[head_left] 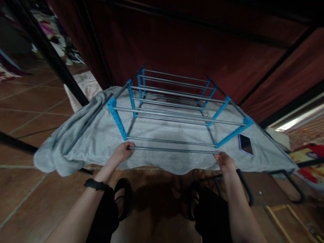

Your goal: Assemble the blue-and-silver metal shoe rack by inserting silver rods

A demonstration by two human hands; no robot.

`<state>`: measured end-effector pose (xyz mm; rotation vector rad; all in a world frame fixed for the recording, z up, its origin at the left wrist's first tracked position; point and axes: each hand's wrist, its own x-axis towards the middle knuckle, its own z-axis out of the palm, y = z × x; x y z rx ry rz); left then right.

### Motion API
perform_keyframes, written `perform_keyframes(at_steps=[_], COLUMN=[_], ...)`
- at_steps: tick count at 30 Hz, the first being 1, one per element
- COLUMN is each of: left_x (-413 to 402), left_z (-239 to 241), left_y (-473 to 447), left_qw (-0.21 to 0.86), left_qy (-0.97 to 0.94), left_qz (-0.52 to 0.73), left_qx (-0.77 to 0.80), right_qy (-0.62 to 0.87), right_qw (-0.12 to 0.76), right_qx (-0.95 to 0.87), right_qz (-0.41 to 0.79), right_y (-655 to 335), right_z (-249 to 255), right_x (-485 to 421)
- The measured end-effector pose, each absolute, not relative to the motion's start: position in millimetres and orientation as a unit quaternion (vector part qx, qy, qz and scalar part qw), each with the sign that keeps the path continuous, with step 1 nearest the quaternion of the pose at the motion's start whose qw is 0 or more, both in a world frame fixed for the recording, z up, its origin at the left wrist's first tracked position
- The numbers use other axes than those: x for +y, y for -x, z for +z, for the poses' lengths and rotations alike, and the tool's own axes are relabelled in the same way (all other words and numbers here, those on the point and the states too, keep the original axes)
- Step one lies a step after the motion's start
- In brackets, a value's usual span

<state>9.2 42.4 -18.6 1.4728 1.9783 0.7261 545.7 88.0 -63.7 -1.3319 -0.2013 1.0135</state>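
A thin grey metal rod (174, 150) lies level across the front, gripped at its two ends. My left hand (122, 152) is closed on the left end, and my right hand (224, 161) pinches the right end. Just beyond it stands a rack frame (177, 117) of grey tubes joined by blue plastic brackets, resting on a grey blanket (162, 131). One blue bracket (117, 119) is at the front left, and another blue bracket (233, 135) is at the front right. The rod is apart from the brackets, in front of the rack's lowest front tube.
A phone (245, 144) lies on the blanket right of the rack. Dark red cloth (177, 40) hangs behind, with black metal posts (48, 50) around it. A folding chair (268, 187) stands at the lower right. Clothes (55, 37) are heaped at the far left.
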Motion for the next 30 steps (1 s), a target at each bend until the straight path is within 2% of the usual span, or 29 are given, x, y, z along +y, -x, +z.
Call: perform_keyframes(at_steps=[4,7,13,23,30], left_x=[40.5,40.2,45.9,46.4,51.8], left_z=[-18.2,-13.6,-9.3,-6.6,-7.2], left_y=[-0.9,-2.4,-9.2,-18.4,-28.1], left_qw=[0.459,0.534,0.525,0.521,0.567], left_qy=[-0.426,-0.317,-0.175,-0.079,-0.03], left_qz=[0.382,0.45,0.546,0.587,0.585], left_qx=[0.68,0.642,0.629,0.615,0.579], right_qy=[0.58,0.574,0.558,0.553,0.554], right_qw=[0.669,0.671,0.673,0.678,0.674], right_qx=[-0.084,-0.085,-0.094,-0.089,-0.08], right_qz=[0.456,0.463,0.475,0.477,0.482], right_y=[-541.3,-538.2,-531.0,-522.1,-517.1], right_z=[-62.4,-61.2,-58.4,-53.8,-50.4], right_x=[89.6,89.4,87.1,86.8,85.3])
